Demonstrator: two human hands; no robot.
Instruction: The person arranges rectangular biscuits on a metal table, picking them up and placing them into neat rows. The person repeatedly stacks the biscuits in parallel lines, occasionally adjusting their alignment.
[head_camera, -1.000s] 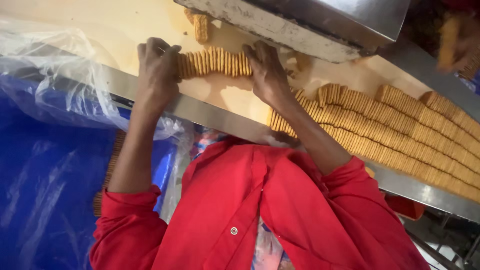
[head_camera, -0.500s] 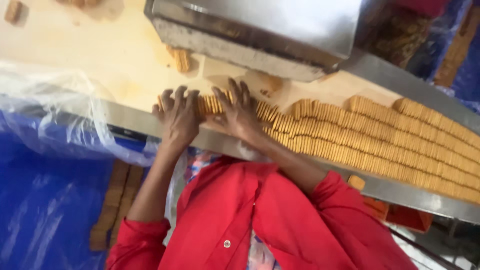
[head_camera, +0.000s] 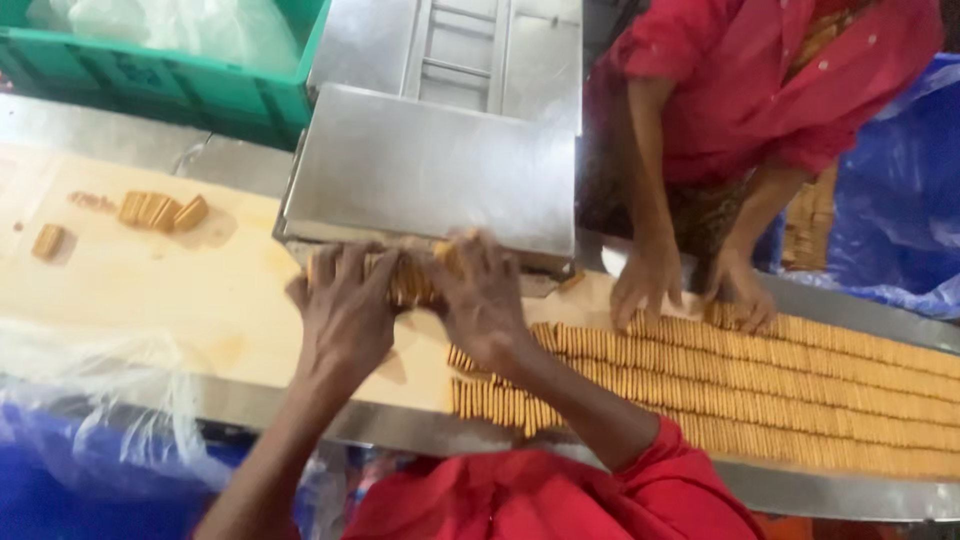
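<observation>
While both hands, left hand (head_camera: 345, 305) and right hand (head_camera: 485, 300), clamp a short row of tan biscuits (head_camera: 412, 280) end to end below the steel machine hood (head_camera: 430, 170), lifting it seemingly calls for steady inward pressure.

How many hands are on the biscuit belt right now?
4: the wearer's left hand and right hand at the metal chute; a co-worker's two hands across the belt.

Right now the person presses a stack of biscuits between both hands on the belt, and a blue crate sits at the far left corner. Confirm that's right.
Not quite: the crate is green, not blue, as the head view shows. The rest holds: the left hand and right hand press a stack of biscuits between them on the belt.
</observation>
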